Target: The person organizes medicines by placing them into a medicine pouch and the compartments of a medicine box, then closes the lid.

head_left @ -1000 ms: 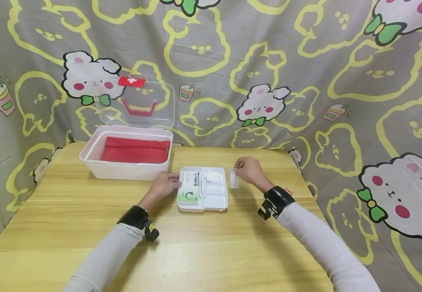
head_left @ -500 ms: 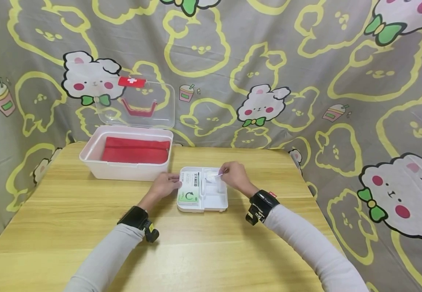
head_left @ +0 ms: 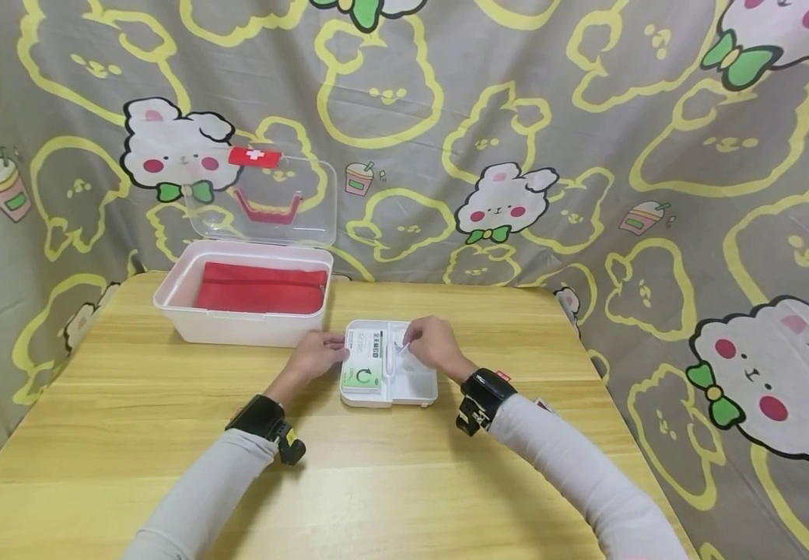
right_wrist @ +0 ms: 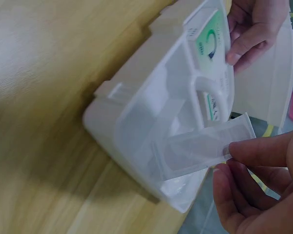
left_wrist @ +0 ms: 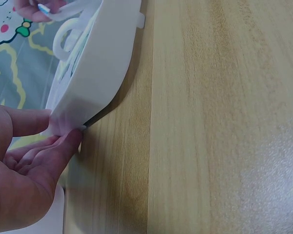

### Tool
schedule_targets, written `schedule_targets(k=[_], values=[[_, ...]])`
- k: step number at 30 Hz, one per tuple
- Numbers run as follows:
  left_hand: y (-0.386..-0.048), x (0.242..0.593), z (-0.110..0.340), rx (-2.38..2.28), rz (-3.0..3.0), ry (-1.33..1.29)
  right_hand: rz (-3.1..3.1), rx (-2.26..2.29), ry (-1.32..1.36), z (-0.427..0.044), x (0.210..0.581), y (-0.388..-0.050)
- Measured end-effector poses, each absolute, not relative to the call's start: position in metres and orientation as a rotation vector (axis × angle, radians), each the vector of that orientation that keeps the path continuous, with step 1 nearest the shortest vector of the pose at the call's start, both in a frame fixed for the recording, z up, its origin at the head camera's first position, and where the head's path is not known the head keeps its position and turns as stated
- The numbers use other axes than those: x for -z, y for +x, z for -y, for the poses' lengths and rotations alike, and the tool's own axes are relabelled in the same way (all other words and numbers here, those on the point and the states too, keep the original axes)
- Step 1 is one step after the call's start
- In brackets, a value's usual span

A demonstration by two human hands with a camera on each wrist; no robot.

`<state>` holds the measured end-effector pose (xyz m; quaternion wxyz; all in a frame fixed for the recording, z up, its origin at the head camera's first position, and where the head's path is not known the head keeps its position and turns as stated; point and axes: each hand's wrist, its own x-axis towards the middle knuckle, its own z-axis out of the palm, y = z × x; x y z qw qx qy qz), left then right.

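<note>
A small flat translucent packet [right_wrist: 205, 148] hangs from my right hand [head_left: 432, 342], pinched between thumb and fingers. It is held tilted above the right-hand compartments of a white divided tray [head_left: 414, 386]. My left hand [head_left: 313, 356] grips the tray's left edge, with fingers [left_wrist: 31, 122] against its outer wall. On the tray's left side lies a green and white carton [head_left: 362, 359] with printed lettering, beside the tray's narrow central handle [right_wrist: 214, 90]. In the head view, my right hand partly hides the upper right compartment and the packet.
Behind and left stands a translucent first-aid box [head_left: 243, 328], its clear lid [head_left: 309, 202] raised. A red zip pouch [head_left: 260, 288] lies inside it. A patterned curtain [head_left: 390, 233] hangs along the rear of the wooden table [head_left: 348, 482].
My right hand has carried the packet leftward, from beside the tray to over its right-hand compartments. My left hand stays on the tray's edge.
</note>
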<state>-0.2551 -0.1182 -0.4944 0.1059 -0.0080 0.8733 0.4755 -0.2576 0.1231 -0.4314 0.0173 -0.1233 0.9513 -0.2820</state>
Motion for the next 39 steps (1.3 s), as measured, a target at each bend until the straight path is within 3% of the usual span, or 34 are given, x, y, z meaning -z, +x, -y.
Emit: schedule_targets(k=[17, 39], values=[[-0.256, 0.492, 0.118, -1.392, -2.578, -0.009, -2.956, 0.864, -0.390, -0.121, 0.424, -0.263], [-0.255, 0.492, 0.118, -1.389, -2.564, -0.026, -2.957, 0.833, -0.388, -0.115, 0.451, -0.256]])
